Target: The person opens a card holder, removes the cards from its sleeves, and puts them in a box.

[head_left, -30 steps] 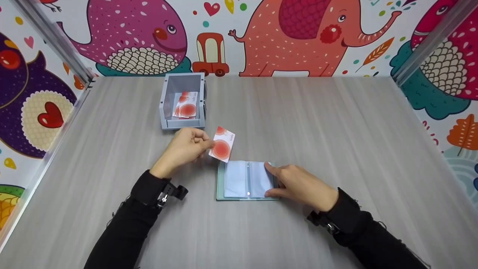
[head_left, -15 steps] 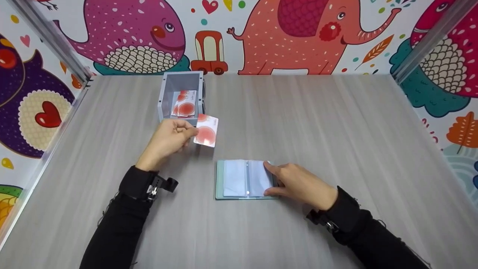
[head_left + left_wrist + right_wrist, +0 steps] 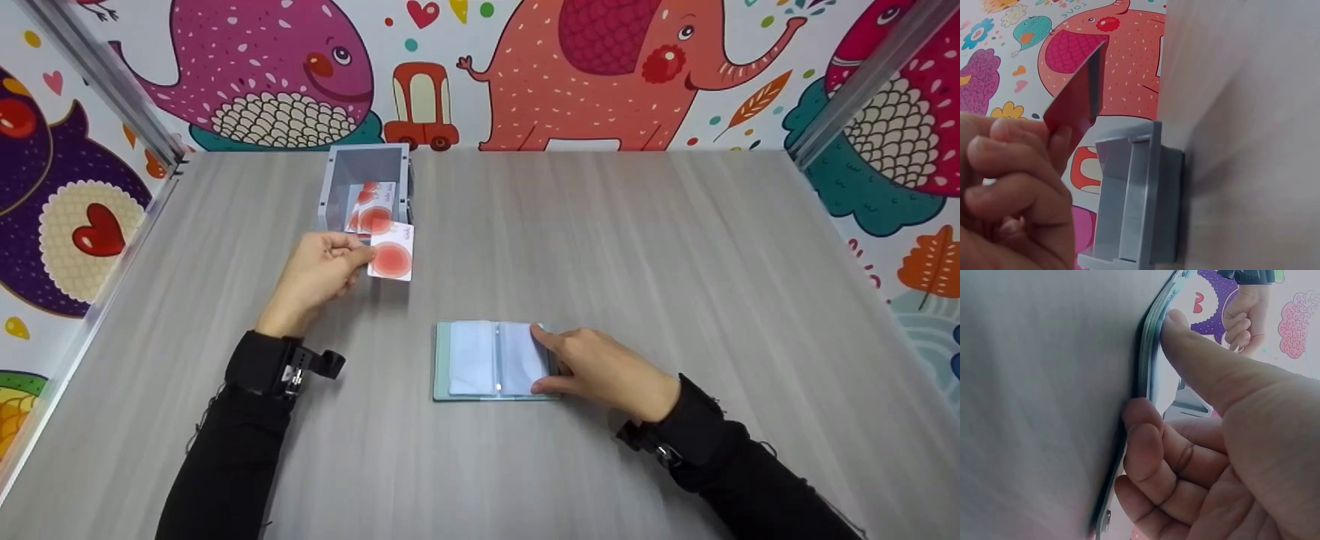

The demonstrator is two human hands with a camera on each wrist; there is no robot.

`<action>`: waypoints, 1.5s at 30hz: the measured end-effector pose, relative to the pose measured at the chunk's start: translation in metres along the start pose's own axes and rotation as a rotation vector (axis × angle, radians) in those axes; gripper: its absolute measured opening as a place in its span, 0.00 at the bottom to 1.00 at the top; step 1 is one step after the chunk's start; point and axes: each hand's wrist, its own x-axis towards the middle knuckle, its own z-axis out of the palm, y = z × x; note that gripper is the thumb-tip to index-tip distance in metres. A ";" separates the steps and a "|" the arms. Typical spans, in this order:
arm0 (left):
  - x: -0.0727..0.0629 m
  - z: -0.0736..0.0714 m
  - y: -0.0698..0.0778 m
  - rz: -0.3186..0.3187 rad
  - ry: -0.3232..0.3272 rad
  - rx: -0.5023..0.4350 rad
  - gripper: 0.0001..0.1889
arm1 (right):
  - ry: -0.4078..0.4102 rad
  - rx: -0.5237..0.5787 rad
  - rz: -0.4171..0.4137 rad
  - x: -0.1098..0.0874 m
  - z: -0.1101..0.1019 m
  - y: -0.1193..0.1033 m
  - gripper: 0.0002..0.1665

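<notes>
A white card with red circles (image 3: 391, 251) is pinched by its left edge between the thumb and fingers of my left hand (image 3: 319, 266). It hovers just over the front wall of a grey bin (image 3: 367, 151). Several similar cards (image 3: 379, 196) lie inside that bin. In the left wrist view the held card (image 3: 1075, 98) appears nearly edge-on, above the bin. A mint-green card holder (image 3: 442, 360) lies spread on the table, its two pale sleeves showing. My right hand (image 3: 600, 367) grips its right edge, thumb on the sleeve and fingers curled at the side.
The grey wood-grain table (image 3: 675, 247) runs back to a printed cartoon wall (image 3: 600, 75). A metal rail (image 3: 112, 82) borders the left side, and another post (image 3: 862, 90) stands at the back right corner.
My left hand has carried the card from beside the card holder back and leftward to the front of the bin. The right hand and card holder have stayed put.
</notes>
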 end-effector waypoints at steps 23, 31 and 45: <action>0.010 -0.020 -0.013 -0.093 0.106 0.072 0.10 | -0.012 0.028 0.015 0.001 -0.001 0.000 0.48; 0.020 -0.015 -0.017 -0.086 0.120 0.088 0.11 | 0.002 0.000 0.011 -0.002 0.001 0.000 0.47; 0.025 -0.013 -0.019 -0.105 0.132 0.046 0.17 | 0.017 -0.008 -0.010 -0.001 0.001 0.000 0.47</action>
